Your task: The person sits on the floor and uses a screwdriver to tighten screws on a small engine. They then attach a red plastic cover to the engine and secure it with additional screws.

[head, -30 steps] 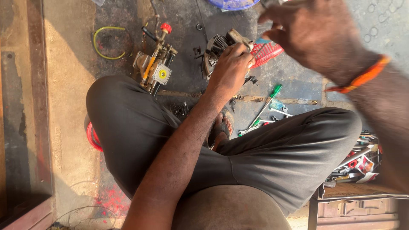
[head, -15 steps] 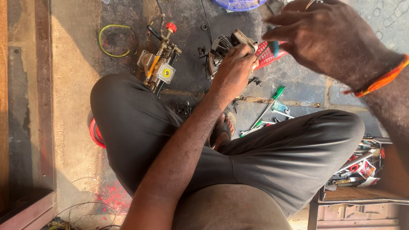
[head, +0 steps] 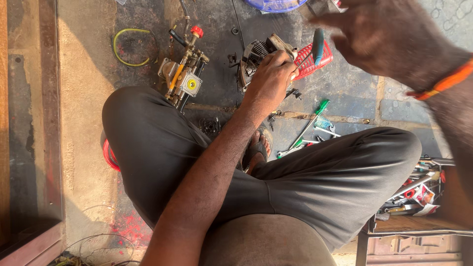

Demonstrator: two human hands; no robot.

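Engine part (head: pixel 258 51) half hidden under left hand (head: pixel 271 79); right hand (head: pixel 394 37) blurred.

dark grey trousers (head: pixel 315 182) fill the lower centre; an orange wristband (head: pixel 443 81) rings the wrist at upper right; both forearms are bare, sleeveless.

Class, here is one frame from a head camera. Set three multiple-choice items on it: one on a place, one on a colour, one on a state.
1. Where does the yellow hose loop lie?
A. Left of the pump
B. On the stool
C. In the right hand

2. What colour is the wristband?
A. Green
B. Orange
C. White

3. What is the left hand doing?
A. Hanging free
B. Resting on the knee
C. Gripping the engine

Answers: 1 A, it lies on the floor left of the pump. 2 B, an orange band circles the right wrist. 3 C, its fingers close over the engine's top.
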